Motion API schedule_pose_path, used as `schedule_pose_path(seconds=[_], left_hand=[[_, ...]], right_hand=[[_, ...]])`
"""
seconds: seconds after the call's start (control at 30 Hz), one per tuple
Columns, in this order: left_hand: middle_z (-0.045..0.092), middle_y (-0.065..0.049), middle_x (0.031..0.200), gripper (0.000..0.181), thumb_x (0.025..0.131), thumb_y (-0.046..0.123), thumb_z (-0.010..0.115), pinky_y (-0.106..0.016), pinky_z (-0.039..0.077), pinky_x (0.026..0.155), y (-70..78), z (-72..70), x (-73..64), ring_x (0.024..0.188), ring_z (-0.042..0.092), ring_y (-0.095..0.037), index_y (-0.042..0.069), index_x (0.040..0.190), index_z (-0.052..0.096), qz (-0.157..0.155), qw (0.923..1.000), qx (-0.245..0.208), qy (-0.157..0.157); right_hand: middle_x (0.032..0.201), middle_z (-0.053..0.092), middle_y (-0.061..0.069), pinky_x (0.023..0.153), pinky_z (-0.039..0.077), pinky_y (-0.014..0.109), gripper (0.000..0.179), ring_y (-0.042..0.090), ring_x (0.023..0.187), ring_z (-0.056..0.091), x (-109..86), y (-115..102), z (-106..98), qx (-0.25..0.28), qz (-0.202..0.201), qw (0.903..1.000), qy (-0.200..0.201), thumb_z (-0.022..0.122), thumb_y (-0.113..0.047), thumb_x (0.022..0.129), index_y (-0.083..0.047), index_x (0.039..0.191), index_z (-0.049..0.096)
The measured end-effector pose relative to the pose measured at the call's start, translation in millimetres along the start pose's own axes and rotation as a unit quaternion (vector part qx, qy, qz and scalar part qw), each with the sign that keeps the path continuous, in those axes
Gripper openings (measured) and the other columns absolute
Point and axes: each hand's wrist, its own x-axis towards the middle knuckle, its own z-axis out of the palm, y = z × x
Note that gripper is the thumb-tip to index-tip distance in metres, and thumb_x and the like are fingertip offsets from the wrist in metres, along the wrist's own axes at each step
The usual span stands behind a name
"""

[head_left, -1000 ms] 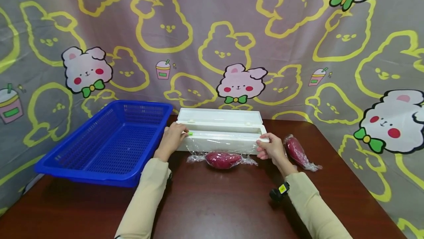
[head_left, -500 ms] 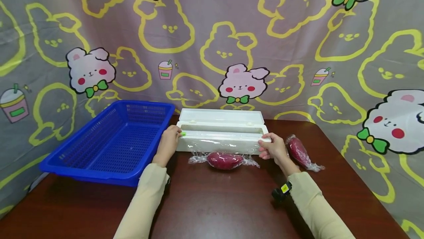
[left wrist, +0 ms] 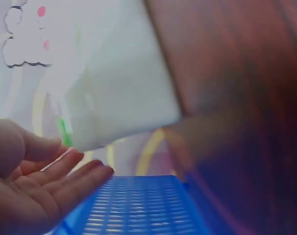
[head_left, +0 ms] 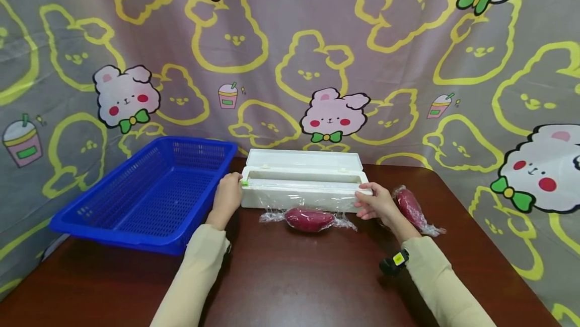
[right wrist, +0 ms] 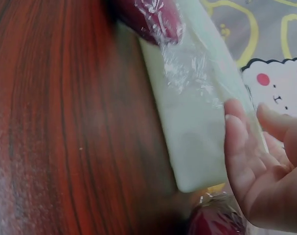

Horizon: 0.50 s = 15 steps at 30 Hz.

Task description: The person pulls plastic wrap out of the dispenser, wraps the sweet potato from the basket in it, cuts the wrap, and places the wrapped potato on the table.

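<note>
A white cling film dispenser (head_left: pixel 301 197) stands on the table with its lid (head_left: pixel 304 157) raised. My left hand (head_left: pixel 228 197) is at its left end, thumb and forefinger pinching the small green slider (head_left: pixel 244 183) of the cutter; the other fingers extend loosely in the left wrist view. My right hand (head_left: pixel 377 202) holds the dispenser's right end, thumb on top and fingers against the front. Directly before the box lies a dark red sweet potato (head_left: pixel 309 220) in clear film, its ends twisted. Loose film (right wrist: pixel 187 73) shows on the box's front face in the right wrist view.
A second film-wrapped sweet potato (head_left: pixel 410 206) lies right of my right hand. A large blue plastic basket (head_left: pixel 122 239) stands at the left, its rim close to my left hand. A patterned curtain (head_left: pixel 272 40) hangs behind the brown table (head_left: pixel 290 276).
My left hand has moved the green slider leftward along the cutter to the box's left end. My right hand has kept its hold on the right end.
</note>
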Motion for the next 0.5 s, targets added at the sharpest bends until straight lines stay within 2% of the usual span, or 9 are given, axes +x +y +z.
schedule_pose_path(seconds=[0.13,0.37,0.43,0.5], left_hand=[[0.060,-0.020,0.093,0.018,0.082,0.002,0.058,-0.047,0.045,0.072,12.3,-7.7,1.7,0.087,0.057,-0.038,-0.005,0.098,0.062,-0.002,0.9997,0.015,-0.018],[0.062,-0.016,0.090,0.014,0.082,0.007,0.058,-0.044,0.045,0.075,28.5,-19.1,1.9,0.088,0.057,-0.033,-0.001,0.091,0.066,0.055,0.9974,0.021,-0.041],[0.063,-0.015,0.089,0.013,0.082,0.007,0.059,-0.043,0.045,0.075,32.3,-21.9,1.3,0.088,0.057,-0.032,0.000,0.089,0.067,0.066,0.9963,0.020,-0.051],[0.063,-0.015,0.089,0.012,0.081,0.008,0.060,-0.043,0.045,0.074,35.8,-24.4,1.0,0.087,0.057,-0.031,0.001,0.087,0.067,0.076,0.9951,0.020,-0.061]], right_hand=[[0.089,0.064,0.017,0.044,0.048,0.024,0.061,0.016,0.049,0.060,-2.7,-1,-4,0.010,0.006,0.9987,-0.050,0.054,-0.021,0.090,0.001,0.134,0.017],[0.102,0.062,0.013,0.045,0.046,0.020,0.069,0.013,0.058,0.061,-7.7,0,-13,0.052,-0.008,0.9859,-0.159,0.048,-0.016,0.093,-0.003,0.139,-0.002],[0.105,0.060,0.013,0.047,0.047,0.022,0.070,0.014,0.062,0.061,-10.2,0,-18,0.036,-0.015,0.9818,-0.186,0.048,-0.015,0.093,-0.004,0.140,-0.003],[0.106,0.059,0.015,0.049,0.048,0.024,0.067,0.015,0.064,0.061,-12.7,0,-23,0.005,-0.023,0.9796,-0.199,0.049,-0.018,0.093,-0.002,0.140,0.006]])
